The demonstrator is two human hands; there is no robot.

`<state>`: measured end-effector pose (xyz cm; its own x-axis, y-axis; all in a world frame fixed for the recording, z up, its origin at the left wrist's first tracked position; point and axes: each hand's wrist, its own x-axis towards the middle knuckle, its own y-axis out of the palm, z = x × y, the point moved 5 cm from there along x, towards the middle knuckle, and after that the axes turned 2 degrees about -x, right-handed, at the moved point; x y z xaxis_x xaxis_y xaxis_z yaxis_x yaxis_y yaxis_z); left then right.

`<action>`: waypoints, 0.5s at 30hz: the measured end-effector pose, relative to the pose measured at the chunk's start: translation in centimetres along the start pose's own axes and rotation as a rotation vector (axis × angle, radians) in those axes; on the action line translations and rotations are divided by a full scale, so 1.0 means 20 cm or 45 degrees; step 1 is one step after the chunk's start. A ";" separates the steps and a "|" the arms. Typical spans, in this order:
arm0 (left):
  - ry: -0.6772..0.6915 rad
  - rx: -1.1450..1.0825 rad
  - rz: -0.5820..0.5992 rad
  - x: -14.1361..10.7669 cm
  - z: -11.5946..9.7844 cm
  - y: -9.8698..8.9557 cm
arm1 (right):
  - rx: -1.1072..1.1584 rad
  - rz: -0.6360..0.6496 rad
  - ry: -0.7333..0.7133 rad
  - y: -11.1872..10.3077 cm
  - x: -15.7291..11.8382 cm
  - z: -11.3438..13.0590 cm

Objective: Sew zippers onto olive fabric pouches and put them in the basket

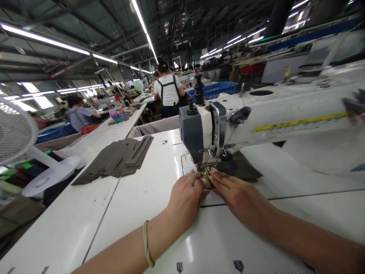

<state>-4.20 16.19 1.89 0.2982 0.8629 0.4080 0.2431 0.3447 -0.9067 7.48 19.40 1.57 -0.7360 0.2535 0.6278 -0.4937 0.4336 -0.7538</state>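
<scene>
A small olive-green fabric piece (207, 183) lies under the presser foot of a white and grey sewing machine (191, 129). My left hand (186, 198) grips its near left side, with the fingers bent and the thumb close to the cloth. From the right, my right hand (239, 194) holds the same piece, its fingers pressed together near the needle. Both hands partly cover the cloth. Behind my right hand, a larger dark olive fabric panel (242, 167) rests on the machine bed.
Stacked dark fabric pieces (114, 156) lie left on the white table (137, 201). A white fan (54, 175) stands at the far left. Ahead, a person in a white shirt (169, 91) sits near a blue crate (221, 89); another in stripes (80, 116) works further left.
</scene>
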 end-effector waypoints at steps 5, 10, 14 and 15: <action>0.114 -0.026 -0.076 -0.02 -0.02 -0.02 | 0.008 0.031 0.011 0.01 -0.03 0.00; 0.157 0.017 -0.014 0.03 0.00 0.00 | 0.077 0.013 0.003 0.02 -0.01 -0.03; 0.157 0.028 -0.019 0.06 0.02 0.01 | 0.126 0.031 0.017 0.05 0.01 -0.06; 0.153 0.030 -0.022 0.06 0.03 0.01 | 0.149 0.041 0.029 0.06 0.02 -0.07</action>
<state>-4.27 17.55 2.10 0.4032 0.8068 0.4319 0.2276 0.3688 -0.9012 7.30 21.23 1.24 -0.7423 0.2855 0.6063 -0.5217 0.3216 -0.7902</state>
